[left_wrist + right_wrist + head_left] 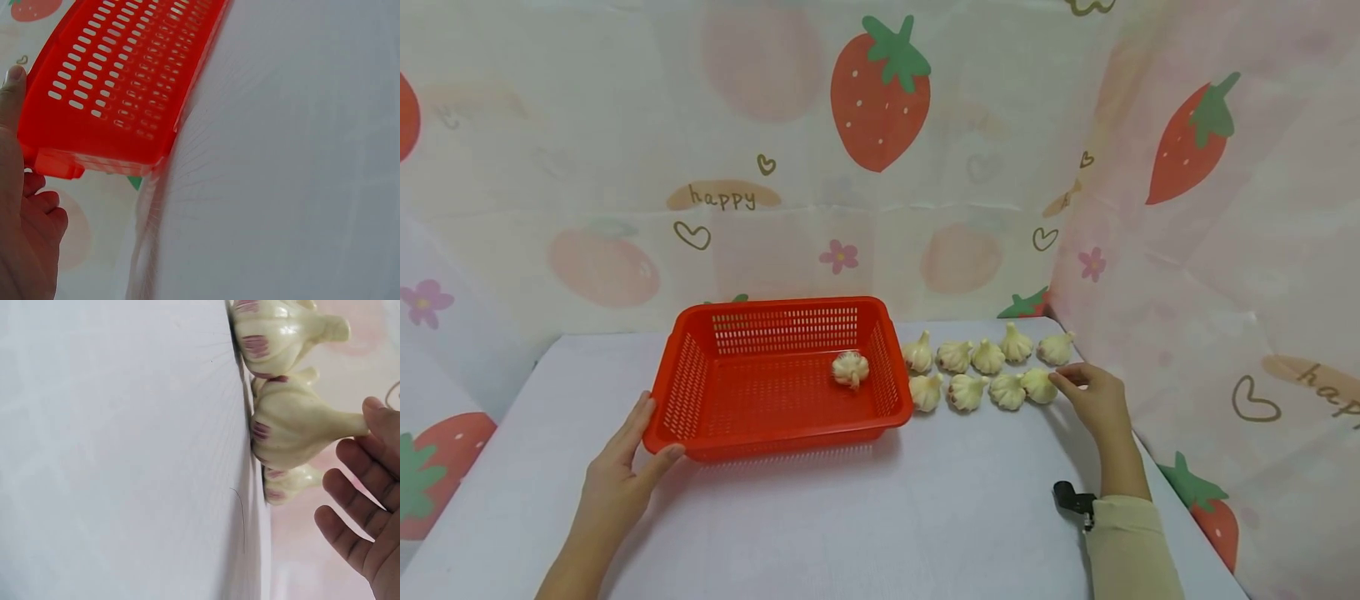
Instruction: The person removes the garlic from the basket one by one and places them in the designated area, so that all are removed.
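Note:
A red plastic basket [790, 442] with slotted walls stands on the white table, tilted slightly in the head view. At its front left corner my left hand [617, 483] grips the rim, thumb on one side and fingers curled on the other, also seen in the left wrist view. One whitish garlic bulb [851, 369] lies inside the basket towards the right. My right hand [1097, 402] pinches the stem of a garlic bulb [294, 425] between thumb and forefinger. That bulb is at the right end of the front row, its base close to the table; the other fingers are loosely spread.
Several more garlic bulbs [987, 357] stand in two rows right of the basket, the nearest ones [927, 392] close beside its right wall. Cloth [880, 242] printed with strawberries hangs behind the table and along its right side [1217, 317].

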A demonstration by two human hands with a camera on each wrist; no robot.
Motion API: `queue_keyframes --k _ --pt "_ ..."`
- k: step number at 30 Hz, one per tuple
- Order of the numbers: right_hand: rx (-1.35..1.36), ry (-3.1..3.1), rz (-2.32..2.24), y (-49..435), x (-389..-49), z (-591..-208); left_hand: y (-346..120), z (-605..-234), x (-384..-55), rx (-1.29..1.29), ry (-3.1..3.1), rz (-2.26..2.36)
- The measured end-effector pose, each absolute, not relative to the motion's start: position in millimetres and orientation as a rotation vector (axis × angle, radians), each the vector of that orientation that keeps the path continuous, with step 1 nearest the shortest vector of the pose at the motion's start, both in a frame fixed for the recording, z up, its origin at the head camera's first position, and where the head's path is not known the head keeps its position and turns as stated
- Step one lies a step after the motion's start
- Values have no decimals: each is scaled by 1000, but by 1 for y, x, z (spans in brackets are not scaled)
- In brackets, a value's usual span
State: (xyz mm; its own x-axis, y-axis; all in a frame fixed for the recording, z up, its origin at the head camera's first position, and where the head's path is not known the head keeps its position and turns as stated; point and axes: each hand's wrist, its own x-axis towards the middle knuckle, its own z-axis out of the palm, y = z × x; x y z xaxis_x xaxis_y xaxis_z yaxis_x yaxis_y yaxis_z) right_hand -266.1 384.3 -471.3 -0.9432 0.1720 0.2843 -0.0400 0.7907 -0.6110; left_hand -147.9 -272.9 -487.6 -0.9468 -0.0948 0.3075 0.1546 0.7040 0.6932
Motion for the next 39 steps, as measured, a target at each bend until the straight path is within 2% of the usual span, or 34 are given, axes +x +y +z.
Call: queue_keyframes --k 11,39 --pt "-94 -2620 910 386 -263 -465 -272 -484 -150 -23 -2618 -1144" --pt "130 -2523 1031 347 -240 -392 -272 -487 -148 -29 -2594 -1112"
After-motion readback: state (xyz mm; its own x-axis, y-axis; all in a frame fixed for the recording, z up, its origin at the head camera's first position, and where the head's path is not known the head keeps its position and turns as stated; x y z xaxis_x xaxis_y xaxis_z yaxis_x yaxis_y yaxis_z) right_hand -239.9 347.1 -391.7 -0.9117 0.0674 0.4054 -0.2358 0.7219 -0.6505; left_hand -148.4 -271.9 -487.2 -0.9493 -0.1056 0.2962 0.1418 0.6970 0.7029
